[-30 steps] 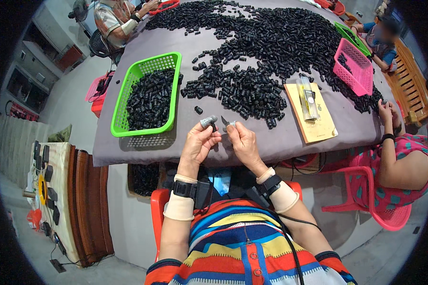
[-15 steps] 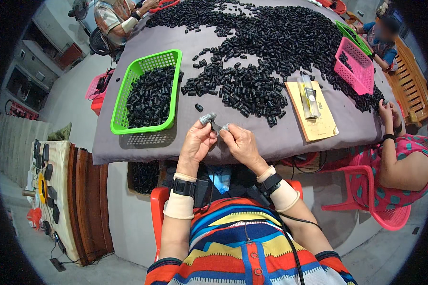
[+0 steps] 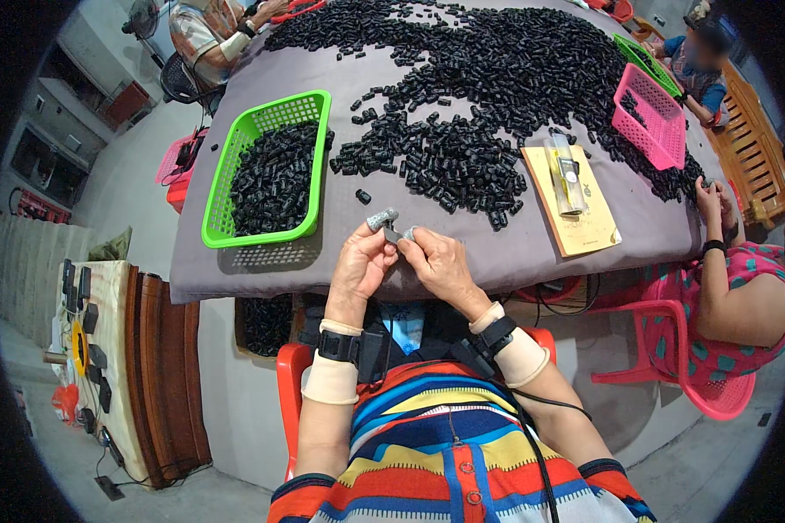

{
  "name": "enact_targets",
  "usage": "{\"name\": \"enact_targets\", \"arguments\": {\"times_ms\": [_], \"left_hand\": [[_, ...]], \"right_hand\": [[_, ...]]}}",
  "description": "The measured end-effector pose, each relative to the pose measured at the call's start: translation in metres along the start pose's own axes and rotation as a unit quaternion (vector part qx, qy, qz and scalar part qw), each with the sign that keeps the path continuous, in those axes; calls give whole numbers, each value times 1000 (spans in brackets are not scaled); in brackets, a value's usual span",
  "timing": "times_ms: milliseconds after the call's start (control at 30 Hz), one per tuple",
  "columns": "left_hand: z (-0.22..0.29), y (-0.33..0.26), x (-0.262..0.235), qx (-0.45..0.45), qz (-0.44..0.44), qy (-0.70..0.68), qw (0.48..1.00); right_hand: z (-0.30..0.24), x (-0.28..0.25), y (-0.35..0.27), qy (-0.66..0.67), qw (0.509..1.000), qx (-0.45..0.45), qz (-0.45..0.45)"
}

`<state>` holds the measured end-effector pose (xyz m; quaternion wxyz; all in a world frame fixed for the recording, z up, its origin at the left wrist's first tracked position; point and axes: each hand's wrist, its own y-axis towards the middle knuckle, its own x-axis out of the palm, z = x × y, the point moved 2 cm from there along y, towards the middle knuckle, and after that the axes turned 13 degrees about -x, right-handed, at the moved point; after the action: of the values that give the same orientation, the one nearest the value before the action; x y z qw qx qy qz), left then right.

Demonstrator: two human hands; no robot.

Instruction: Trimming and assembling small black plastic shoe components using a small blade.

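Just off the near edge of the table, my left hand (image 3: 363, 264) is closed, thumb and fingers pinching a small dark grey piece (image 3: 392, 236) whose exact kind I cannot make out. My right hand (image 3: 440, 267) comes in from the other side, closed, with thumb and index fingertip at the same piece. Grey wrapping covers both index fingertips. A lone black cylindrical part (image 3: 363, 196) lies on the cloth just beyond my hands. Farther off spreads a large pile of similar black parts (image 3: 462, 161). A green basket (image 3: 208, 228) of them stands to the left.
A grey cloth (image 3: 262, 277) covers the table. Right of the near pile lies a yellowish pad (image 3: 589, 241) with a clear tube-like object (image 3: 569, 179) on it. A pink basket (image 3: 663, 131) stands at the right. Other people work at the right side and the far left corner.
My right fingertips have come closer to my left, narrowing the gap around the small dark piece. The baskets, pad and piles stay where they were.
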<state>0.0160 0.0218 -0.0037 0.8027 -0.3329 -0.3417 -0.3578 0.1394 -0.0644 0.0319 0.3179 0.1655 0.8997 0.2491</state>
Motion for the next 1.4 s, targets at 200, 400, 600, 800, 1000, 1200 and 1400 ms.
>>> {"name": "enact_targets", "arguments": {"times_ms": [200, 400, 600, 800, 1000, 1200, 1400], "left_hand": [[0, 2, -4, -6, 1, 2, 1000], [0, 1, -6, -11, -15, 2, 1000], [-2, 3, -6, -10, -5, 9, 1000], [-3, 2, -6, -12, -9, 11, 1000], [-1, 1, -4, -13, -9, 23, 1000], [0, 1, 0, -13, 15, 44, 999], [0, -1, 0, -14, 2, 51, 999]], "right_hand": [[2, 2, -1, -15, 1000, -5, 0], [1, 1, 1, -17, 1000, -14, -10], [1, 4, 0, -27, 999, -17, -11], [2, 6, 0, -47, 999, -20, -20], [2, 7, 0, -61, 997, -39, -10], [1, 8, 0, -69, 997, -46, 3], [0, 9, 1, -67, 997, -30, 15]]}}
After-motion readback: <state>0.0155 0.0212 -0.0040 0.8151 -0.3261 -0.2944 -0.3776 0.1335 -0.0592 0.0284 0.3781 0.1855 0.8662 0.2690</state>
